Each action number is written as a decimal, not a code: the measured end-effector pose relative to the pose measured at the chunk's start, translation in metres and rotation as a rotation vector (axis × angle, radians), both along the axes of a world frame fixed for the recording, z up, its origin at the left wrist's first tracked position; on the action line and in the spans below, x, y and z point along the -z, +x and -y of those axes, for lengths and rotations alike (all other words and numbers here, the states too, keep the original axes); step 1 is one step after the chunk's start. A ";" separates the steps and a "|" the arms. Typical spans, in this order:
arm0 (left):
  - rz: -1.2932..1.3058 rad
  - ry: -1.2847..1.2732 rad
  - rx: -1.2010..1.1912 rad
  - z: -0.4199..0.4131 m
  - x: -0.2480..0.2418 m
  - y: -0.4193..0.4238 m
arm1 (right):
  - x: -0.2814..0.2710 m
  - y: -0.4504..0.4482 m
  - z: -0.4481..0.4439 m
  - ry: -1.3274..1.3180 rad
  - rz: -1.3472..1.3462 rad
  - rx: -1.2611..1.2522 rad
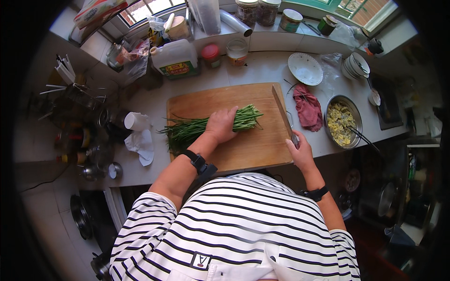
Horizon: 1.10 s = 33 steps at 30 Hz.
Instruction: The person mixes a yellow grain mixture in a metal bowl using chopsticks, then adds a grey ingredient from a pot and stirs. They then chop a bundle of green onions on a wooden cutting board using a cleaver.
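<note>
A bundle of green garlic chives (190, 130) lies across the wooden cutting board (256, 151), its pale cut ends to the right and its leaf tips reaching past the left edge. My left hand (221, 125) is wrapped over the bundle near those cut ends. In my right hand (300, 149) is the handle of a kitchen knife (281, 109), over the right side of the board. The blade points away from me, turned nearly edge-on, and stands apart from the chives.
Right of the board are a crumpled red cloth (307, 109), a white bowl (305, 69) and a metal bowl (358, 117) of yellow scrambled egg mixture with chopsticks. A plastic jug (175, 58) and jars stand behind. White paper (140, 145) lies left.
</note>
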<state>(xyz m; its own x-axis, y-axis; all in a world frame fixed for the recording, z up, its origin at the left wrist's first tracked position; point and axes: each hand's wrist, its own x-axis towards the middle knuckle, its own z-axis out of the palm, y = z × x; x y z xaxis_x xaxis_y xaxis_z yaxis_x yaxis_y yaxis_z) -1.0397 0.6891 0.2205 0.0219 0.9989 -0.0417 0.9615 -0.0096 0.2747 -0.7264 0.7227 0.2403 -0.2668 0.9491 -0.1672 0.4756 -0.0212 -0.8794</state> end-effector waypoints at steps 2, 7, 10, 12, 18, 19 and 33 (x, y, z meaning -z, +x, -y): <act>0.024 -0.017 0.012 -0.002 -0.004 0.007 | 0.002 -0.004 0.003 -0.122 -0.030 0.021; 0.040 -0.057 0.004 -0.005 -0.016 0.010 | -0.006 -0.025 0.009 -0.251 0.098 -0.088; 0.073 -0.073 -0.002 -0.007 -0.021 0.009 | -0.020 -0.037 0.016 -0.285 0.095 -0.102; 0.104 -0.052 0.020 -0.009 -0.023 0.009 | 0.003 -0.029 0.015 -0.164 0.044 -0.106; 0.036 -0.026 0.024 -0.009 -0.016 0.013 | 0.012 -0.038 0.017 -0.112 0.055 -0.166; 0.028 -0.013 0.026 -0.006 -0.013 0.010 | 0.005 -0.041 0.017 -0.117 0.064 -0.175; 0.195 0.295 -0.121 -0.030 0.018 0.033 | -0.025 -0.054 -0.021 -0.096 0.337 -0.267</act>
<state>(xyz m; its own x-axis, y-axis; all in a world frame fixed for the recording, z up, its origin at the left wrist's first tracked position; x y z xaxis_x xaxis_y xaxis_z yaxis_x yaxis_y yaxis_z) -1.0069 0.7188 0.2025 -0.1183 0.9632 0.2413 0.8902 -0.0048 0.4556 -0.7807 0.7436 0.2648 -0.4164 0.8300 -0.3710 0.7352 0.0673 -0.6745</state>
